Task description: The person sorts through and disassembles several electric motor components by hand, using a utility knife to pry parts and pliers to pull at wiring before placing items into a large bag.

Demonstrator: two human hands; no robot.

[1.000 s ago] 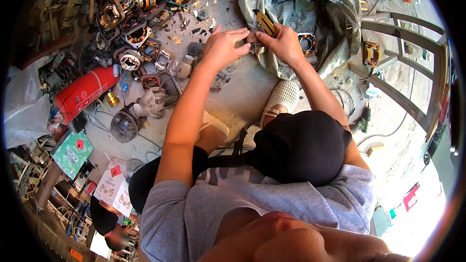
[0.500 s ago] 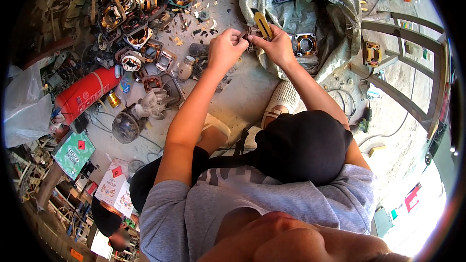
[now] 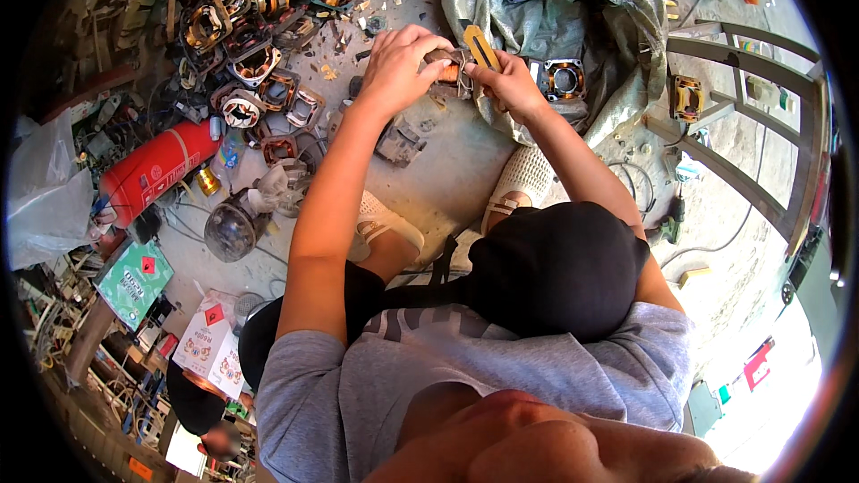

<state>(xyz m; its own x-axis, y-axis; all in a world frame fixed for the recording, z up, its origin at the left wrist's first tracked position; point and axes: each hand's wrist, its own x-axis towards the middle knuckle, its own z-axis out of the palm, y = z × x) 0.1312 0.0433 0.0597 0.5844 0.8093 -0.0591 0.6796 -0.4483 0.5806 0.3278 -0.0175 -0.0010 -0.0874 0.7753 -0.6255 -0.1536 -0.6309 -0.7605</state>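
Out in front of me, my left hand [image 3: 398,67] is closed around the left side of a small motor part with a copper winding [image 3: 445,73]. My right hand [image 3: 508,87] grips a yellow utility knife [image 3: 481,46], its body pointing up and away past the thumb. The right fingertips are at the right side of the copper-wound part, so both hands meet there. Part of the winding is hidden by my left fingers. On the ground below the left hand lies a dark metal piece [image 3: 400,141].
A heap of motor stators [image 3: 255,63] lies at far left, with scraps beside it. A woven sack [image 3: 617,9] with a stator [image 3: 565,80] on it spreads at right. A red cylinder [image 3: 161,170] lies left. A metal frame [image 3: 761,58] stands far right.
My left hand has shifted left and opened wider around the part. The copper winding now shows between the hands. The right hand and knife have barely moved.
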